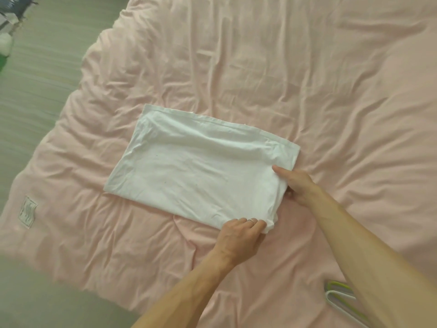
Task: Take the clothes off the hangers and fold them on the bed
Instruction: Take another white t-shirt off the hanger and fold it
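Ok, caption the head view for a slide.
Folded white garment on pink bed, gripped by left hand and right hand.

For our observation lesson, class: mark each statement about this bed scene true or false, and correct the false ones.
1. The white garment lies folded on the pink bed cover. True.
2. Only the left hand holds it. False: the right hand grips the same end too.
3. The hangers hang on a rail. False: they lie on the cover beside the right arm.
4. The left hand wears a ring. True.
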Demonstrator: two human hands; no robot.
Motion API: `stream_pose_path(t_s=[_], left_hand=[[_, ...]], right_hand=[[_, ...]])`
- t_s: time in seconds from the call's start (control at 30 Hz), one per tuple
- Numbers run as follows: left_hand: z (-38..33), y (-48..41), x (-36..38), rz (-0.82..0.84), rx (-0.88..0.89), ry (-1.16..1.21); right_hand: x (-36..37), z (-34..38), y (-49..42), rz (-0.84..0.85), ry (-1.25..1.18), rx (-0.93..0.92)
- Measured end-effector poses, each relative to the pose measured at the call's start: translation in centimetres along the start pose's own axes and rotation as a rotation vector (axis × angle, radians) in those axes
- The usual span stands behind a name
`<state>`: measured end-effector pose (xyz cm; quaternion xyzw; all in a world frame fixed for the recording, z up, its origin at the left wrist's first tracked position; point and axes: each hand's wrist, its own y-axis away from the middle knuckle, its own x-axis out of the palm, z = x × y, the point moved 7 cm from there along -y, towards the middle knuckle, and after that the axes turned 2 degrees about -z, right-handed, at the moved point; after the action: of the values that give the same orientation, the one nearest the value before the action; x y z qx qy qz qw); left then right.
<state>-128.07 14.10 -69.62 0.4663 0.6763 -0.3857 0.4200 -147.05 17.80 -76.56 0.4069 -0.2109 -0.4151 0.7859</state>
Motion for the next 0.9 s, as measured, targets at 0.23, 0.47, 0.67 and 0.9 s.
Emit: stream_pose_path(t_s=[0.23, 0.47, 0.67, 0.9], left_hand=[[-0.2, 0.9, -2.5, -0.040, 0.037, 0.000], [-0.8, 0.2, -2.6, 0.014, 0.088, 0.014], [3.0, 0.5, -4.7, -0.065, -0.341, 0.295], [10.7, 1.7, -9.1, -0.148, -0.638, 0.553]], right_hand=[[-2.1, 0.9, -0.6, -0.366, 0.445, -0.146], [-1.0, 1.1, -1.2, -0.226, 0.082, -0.044], [-0.6, 3.6, -0.6, -0.343, 0.159, -0.118], [6.0, 7.3, 0.2, -0.349, -0.002, -0.121]])
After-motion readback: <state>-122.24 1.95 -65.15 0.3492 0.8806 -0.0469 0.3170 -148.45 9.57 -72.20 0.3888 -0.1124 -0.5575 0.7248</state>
